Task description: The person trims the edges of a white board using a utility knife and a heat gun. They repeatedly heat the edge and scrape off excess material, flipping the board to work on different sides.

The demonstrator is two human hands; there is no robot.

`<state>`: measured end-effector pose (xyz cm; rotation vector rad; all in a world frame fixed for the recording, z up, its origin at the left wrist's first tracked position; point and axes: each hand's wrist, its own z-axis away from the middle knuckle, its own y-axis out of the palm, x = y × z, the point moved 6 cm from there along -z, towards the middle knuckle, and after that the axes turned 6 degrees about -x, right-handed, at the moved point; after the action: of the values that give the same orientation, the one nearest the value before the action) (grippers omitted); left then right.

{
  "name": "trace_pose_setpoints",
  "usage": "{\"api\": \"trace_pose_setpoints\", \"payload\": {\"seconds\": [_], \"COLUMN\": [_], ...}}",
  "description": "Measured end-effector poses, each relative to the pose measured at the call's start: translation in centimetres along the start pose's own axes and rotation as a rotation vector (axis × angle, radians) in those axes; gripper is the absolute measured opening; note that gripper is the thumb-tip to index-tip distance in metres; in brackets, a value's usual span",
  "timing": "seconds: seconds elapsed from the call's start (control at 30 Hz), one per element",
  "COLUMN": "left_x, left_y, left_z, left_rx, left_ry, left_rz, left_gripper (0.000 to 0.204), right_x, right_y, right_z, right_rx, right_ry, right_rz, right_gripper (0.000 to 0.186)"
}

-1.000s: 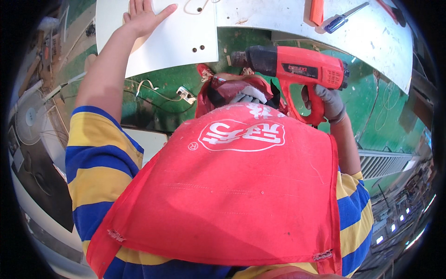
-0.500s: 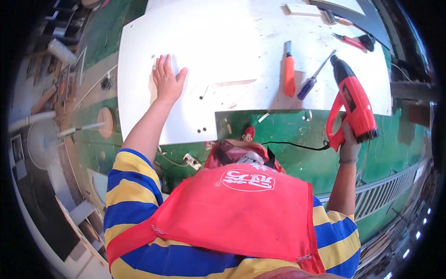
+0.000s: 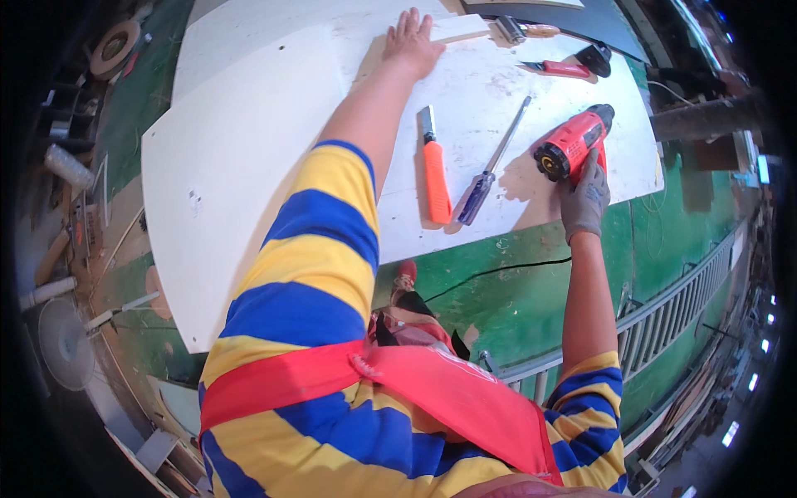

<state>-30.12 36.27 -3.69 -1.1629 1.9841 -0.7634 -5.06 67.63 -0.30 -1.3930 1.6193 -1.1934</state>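
My gloved right hand (image 3: 586, 197) is closed round the handle of a red and black heat gun (image 3: 574, 143) at the right of the white work surface. Its black nozzle points away to the upper right; whether it touches the surface I cannot tell. Stretched far forward, my bare left hand (image 3: 412, 48) has its fingers spread, beside a pale flat strip (image 3: 462, 30). Between my hands lie an orange-handled utility knife (image 3: 435, 178) and a screwdriver (image 3: 478, 196) with a dark blue handle. A large white panel (image 3: 232, 158) lies left of my left arm.
Beyond the heat gun are a red-handled cutter (image 3: 558, 68) with a black end and a wooden-handled tool (image 3: 516, 31) with a metal head. A black cord (image 3: 498, 268) runs across the green floor (image 3: 515, 307). A metal ladder-like rack (image 3: 664, 328) lies on the right.
My left hand has moved right and farther forward. The heat gun has gone from upright beside the table edge to over the work surface, its nozzle turned toward the upper right. My view has shifted.
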Motion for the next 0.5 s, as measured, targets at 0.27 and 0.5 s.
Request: {"api": "trace_pose_setpoints", "payload": {"seconds": [0.27,0.5], "left_x": [1.0,-6.9], "left_y": [-6.9,-30.7], "left_z": [5.8,23.6], "left_rx": [0.403,0.595], "left_ry": [-0.568,-0.250], "left_rz": [0.582,0.919], "left_gripper": [0.048,0.049], "right_x": [8.0,24.5], "right_y": [-7.8,-9.8], "right_z": [8.2,10.9], "right_rx": [-0.028,0.344], "right_ry": [-0.081,0.514], "right_rz": [-0.868,-1.836], "right_gripper": [0.044,0.053]}}
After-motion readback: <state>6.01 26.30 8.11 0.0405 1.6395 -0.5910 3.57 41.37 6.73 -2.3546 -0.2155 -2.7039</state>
